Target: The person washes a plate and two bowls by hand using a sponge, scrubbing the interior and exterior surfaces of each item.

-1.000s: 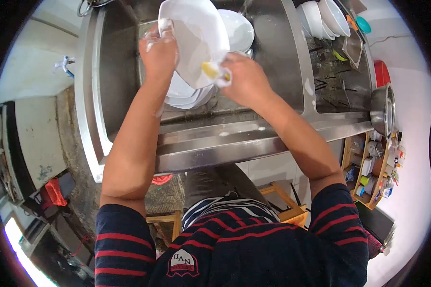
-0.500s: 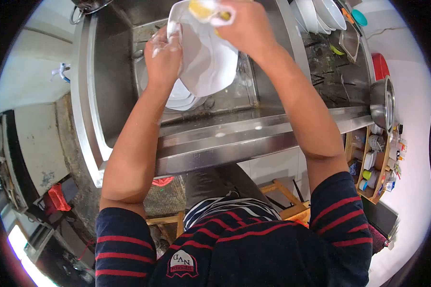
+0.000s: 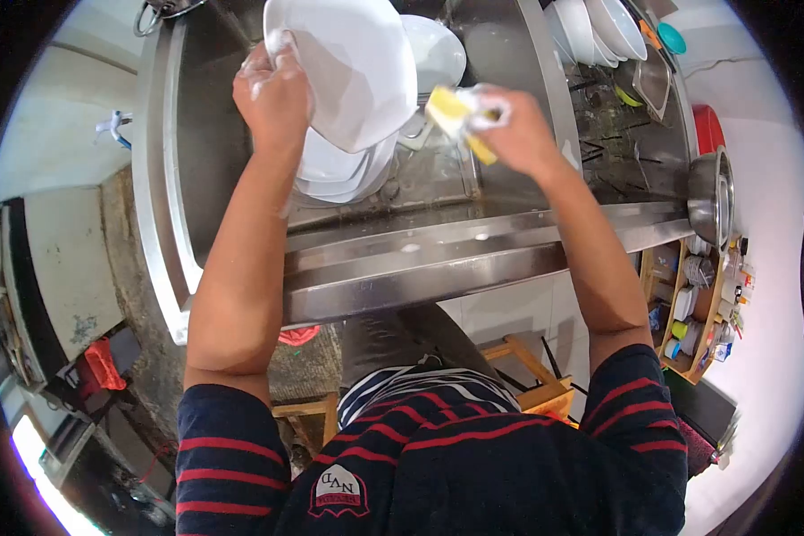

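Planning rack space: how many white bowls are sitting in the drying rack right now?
3 show: white bowls nested on edge at the rack's far end, beyond the right hand and its sponge. The frame edge crops them, so more may be hidden.

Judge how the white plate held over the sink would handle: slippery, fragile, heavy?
Probably slippery: the left hand gripping the white plate looks sudsy. Likely stiff and breakable, since it seems glazed ceramic like the stacked plates below it. Moderately heavy perhaps, yet one hand holds it tilted while the right hand holds the sponge.
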### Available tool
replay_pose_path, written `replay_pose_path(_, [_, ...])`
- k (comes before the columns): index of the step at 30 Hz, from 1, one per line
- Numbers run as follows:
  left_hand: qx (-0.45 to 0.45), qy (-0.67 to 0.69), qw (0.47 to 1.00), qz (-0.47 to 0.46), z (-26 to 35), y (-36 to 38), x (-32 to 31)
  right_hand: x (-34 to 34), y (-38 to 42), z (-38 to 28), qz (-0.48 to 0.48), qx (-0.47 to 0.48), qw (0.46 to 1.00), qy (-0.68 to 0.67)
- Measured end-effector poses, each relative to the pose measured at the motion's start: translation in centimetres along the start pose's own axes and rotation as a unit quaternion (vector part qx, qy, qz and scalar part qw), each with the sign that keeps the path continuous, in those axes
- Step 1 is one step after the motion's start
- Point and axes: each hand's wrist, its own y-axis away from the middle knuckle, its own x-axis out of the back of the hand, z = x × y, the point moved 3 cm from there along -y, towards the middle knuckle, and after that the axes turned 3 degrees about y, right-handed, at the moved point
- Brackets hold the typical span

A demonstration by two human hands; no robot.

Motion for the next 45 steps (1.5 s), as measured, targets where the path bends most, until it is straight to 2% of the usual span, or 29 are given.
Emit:
replay_pose_path(2, [0.021,0.013,1.000,0.004,0.2,0.1,0.2,0.6,-0.7,1.3,0.026,-0.141,0.973,-0.182])
replay_pose_path(3, [0.023,0.015,1.000,0.004,0.2,0.2,0.2,-0.5,-0.1,1.0,-0.043,-0.174,0.974,-0.142])
replay_pose_path(4, [0.020,0.005,1.000,0.002,0.4,0.3,0.1,-4.7,0.3,4.3,-0.253,-0.124,0.928,0.245])
replay_pose_path(7, [0.030,0.010,0.999,-0.017,0.1,0.4,0.1,-4.6,1.0,3.4,-0.243,-0.150,0.929,0.236])
replay_pose_path(9, [0.040,0.027,0.998,-0.028,-0.5,0.3,-0.1,-1.7,-1.0,2.7,-0.134,-0.121,0.972,0.152])
replay_pose_path(10, [0.051,0.050,0.997,-0.024,-0.8,0.0,-0.2,-0.8,-1.9,2.2,-0.129,-0.118,0.973,0.150])
replay_pose_path(12, [0.059,0.068,0.996,-0.020,-1.7,-0.4,-0.3,1.1,-3.2,1.5,0.000,-0.222,0.974,-0.041])
replay_pose_path(13, [0.102,0.122,0.987,-0.013,-2.3,-0.6,-0.3,1.3,-4.0,0.9,0.000,-0.218,0.975,-0.043])
replay_pose_path(14, [0.145,0.176,0.974,-0.005,-2.6,-0.7,-0.3,1.7,-4.8,0.3,0.098,-0.199,0.953,-0.208])
replay_pose_path(15, [0.143,0.175,0.974,-0.001,-2.6,-0.7,-0.2,1.9,-5.2,0.1,0.191,-0.175,0.894,-0.366])
replay_pose_path(16, [0.154,0.189,0.970,-0.008,-2.7,-0.7,-0.2,1.8,-5.7,0.3,0.190,-0.172,0.894,-0.368])
replay_pose_path(18, [0.163,0.200,0.966,-0.020,-2.3,-0.5,-0.3,1.2,-6.6,1.8,0.229,-0.203,0.762,-0.570])
replay_pose_path(20, [0.188,0.219,0.957,0.001,-2.0,-0.5,-0.1,0.1,-6.8,2.8,0.206,-0.216,0.738,-0.605])
replay_pose_path(22, [0.191,0.191,0.963,0.002,-2.4,-0.7,0.0,-0.7,-6.0,2.4,0.169,-0.279,0.728,-0.603])
replay_pose_path(24, [0.195,0.164,0.967,0.002,-2.5,-0.6,0.1,0.3,-6.2,0.7,0.162,-0.255,0.737,-0.605])
replay_pose_path(26, [0.222,0.202,0.954,0.014,-2.3,-0.2,-0.1,0.3,-6.2,0.9,0.156,-0.232,0.745,-0.605])
replay_pose_path(29, [0.230,0.217,0.949,0.012,-2.5,-0.3,0.1,-0.6,-6.8,2.9,0.137,-0.217,0.714,-0.651])
replay_pose_path(32, [0.221,0.264,0.939,0.009,-2.4,-0.3,0.0,0.1,-6.7,3.2,0.174,-0.223,0.694,-0.662])
replay_pose_path(34, [0.228,0.259,0.939,-0.008,-3.5,-0.4,-0.1,0.4,-6.3,2.0,0.138,-0.234,0.671,-0.689])
replay_pose_path(35, [0.238,0.254,0.937,-0.023,-3.8,-0.5,-0.4,-0.6,-6.5,2.5,0.119,-0.234,0.642,-0.720])
replay_pose_path(36, [0.236,0.257,0.937,-0.027,-3.3,-0.3,-0.8,-0.4,-6.7,1.8,0.124,-0.231,0.644,-0.719])
replay_pose_path(38, [0.280,0.259,0.924,-0.032,-2.7,0.5,-1.1,-0.6,-6.7,0.2,0.070,-0.232,0.659,-0.712])
replay_pose_path(40, [0.277,0.259,0.924,-0.043,-2.8,0.4,-0.9,-0.8,-6.3,-0.4,0.035,-0.216,0.665,-0.714])
replay_pose_path(42, [0.277,0.258,0.924,-0.056,-3.0,0.5,-0.7,-1.3,-5.8,-0.5,-0.044,-0.210,0.732,-0.647])
replay_pose_path(44, [0.300,0.296,0.905,-0.063,-3.1,0.3,-0.8,-1.2,-5.5,-0.8,-0.050,-0.210,0.730,-0.649])
replay_pose_path(45, [0.298,0.296,0.905,-0.064,-3.2,0.2,-0.7,-0.7,-5.4,-1.3,-0.044,-0.193,0.707,-0.679])
